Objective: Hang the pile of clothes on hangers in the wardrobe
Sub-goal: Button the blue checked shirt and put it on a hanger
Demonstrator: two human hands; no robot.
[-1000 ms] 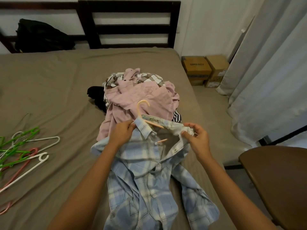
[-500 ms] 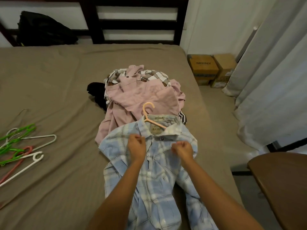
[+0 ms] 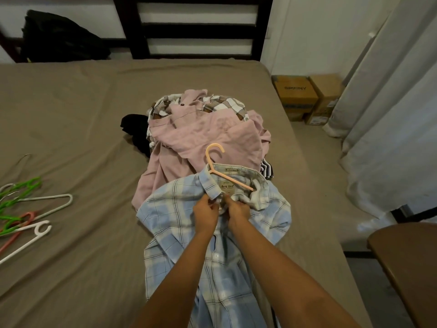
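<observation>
Both hands met at the centre of the frame, just under the collar of the blue plaid shirt (image 3: 170, 209). The left hand (image 3: 205, 214) and the right hand (image 3: 238, 210) sat side by side, nearly touching, each with fingers curled and pinching a front edge of the shirt at its top button. Whether that button was fastened could not be told.

That shirt lay flat on the bed (image 3: 71, 114), running from the centre down to the bottom edge between the forearms. A peach hanger (image 3: 233, 180) sat inside its collar, one arm crossing the neck label and the hook sticking out above onto the pile of clothes (image 3: 208, 136). The pile lay just above the shirt, a pink garment on top, a brown-and-white checked one (image 3: 224, 104) behind it and a black one (image 3: 134, 129) at its left edge.

At the left edge of the frame lay the spare hangers (image 3: 26, 245), green, white and pink, loose on the sheet. A dark headboard (image 3: 201, 27) stood at the top, with a black bag (image 3: 59, 39) in the upper left. Cardboard boxes (image 3: 295, 95) sat on the floor at the upper right, beside pale curtains (image 3: 390, 114).
</observation>
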